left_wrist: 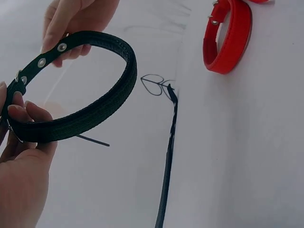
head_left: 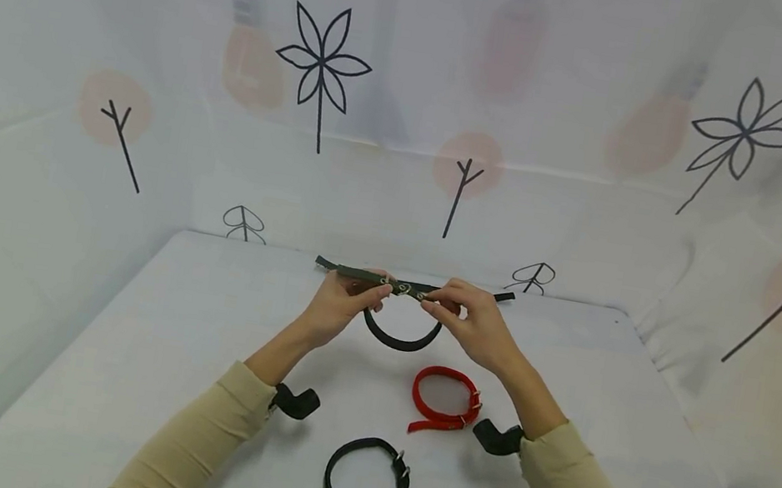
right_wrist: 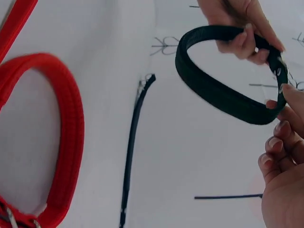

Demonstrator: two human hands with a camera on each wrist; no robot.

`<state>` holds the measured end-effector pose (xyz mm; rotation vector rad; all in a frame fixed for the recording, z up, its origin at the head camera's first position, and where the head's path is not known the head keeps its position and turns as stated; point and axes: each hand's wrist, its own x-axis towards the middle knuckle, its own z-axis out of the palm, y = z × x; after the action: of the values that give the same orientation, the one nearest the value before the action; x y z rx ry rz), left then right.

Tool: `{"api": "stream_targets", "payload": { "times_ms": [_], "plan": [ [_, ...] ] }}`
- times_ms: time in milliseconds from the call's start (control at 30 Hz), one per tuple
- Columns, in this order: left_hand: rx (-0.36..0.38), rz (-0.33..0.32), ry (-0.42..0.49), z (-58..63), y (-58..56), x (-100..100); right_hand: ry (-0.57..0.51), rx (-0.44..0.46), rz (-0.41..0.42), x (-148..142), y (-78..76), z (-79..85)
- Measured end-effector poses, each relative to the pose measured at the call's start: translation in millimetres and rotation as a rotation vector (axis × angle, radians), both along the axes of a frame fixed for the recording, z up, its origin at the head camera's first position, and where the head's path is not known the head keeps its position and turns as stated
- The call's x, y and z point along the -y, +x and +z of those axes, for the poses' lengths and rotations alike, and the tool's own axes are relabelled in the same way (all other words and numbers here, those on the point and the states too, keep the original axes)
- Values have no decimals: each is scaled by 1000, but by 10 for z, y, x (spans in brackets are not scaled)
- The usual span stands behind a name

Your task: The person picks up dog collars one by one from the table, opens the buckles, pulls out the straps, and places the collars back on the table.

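Observation:
Both hands hold up a dark green collar [head_left: 399, 345] over the far part of the table, its loop hanging below the fingers. My left hand [head_left: 344, 304] grips it beside the metal buckle, seen in the left wrist view with the band [left_wrist: 97, 114] curving away from the fingers. Between thumb and fingers, my right hand [head_left: 474, 320] pinches the strap end with the metal-ringed holes. The strap end lies at the buckle; the hands partly hide this spot. In the right wrist view, the loop [right_wrist: 213, 95] spreads out left of both hands.
A dark straight strap [head_left: 504, 296] lies along the table's back edge, behind the hands. Nearer on the white table [head_left: 193, 349] sits a coiled red collar [head_left: 444, 370], with a buckled black collar [head_left: 330, 471] in front of it. Patterned white cloth surrounds the table.

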<state>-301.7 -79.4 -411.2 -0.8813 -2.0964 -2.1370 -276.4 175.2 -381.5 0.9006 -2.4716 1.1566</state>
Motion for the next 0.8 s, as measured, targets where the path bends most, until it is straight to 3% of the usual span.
{"api": "stream_targets", "payload": {
  "times_ms": [100, 433, 667, 800],
  "plan": [
    [-15, 7, 10, 21, 1, 33, -4, 12, -2, -50, -3, -8],
    [-31, -63, -31, -20, 25, -39, 0, -47, 55, 75, -9, 32],
    [-14, -12, 1, 3, 10, 41, -13, -14, 6, -29, 9, 17],
    [-15, -29, 3, 17, -4, 32, -9, -16, 26, -26, 8, 41]
  ]
}}
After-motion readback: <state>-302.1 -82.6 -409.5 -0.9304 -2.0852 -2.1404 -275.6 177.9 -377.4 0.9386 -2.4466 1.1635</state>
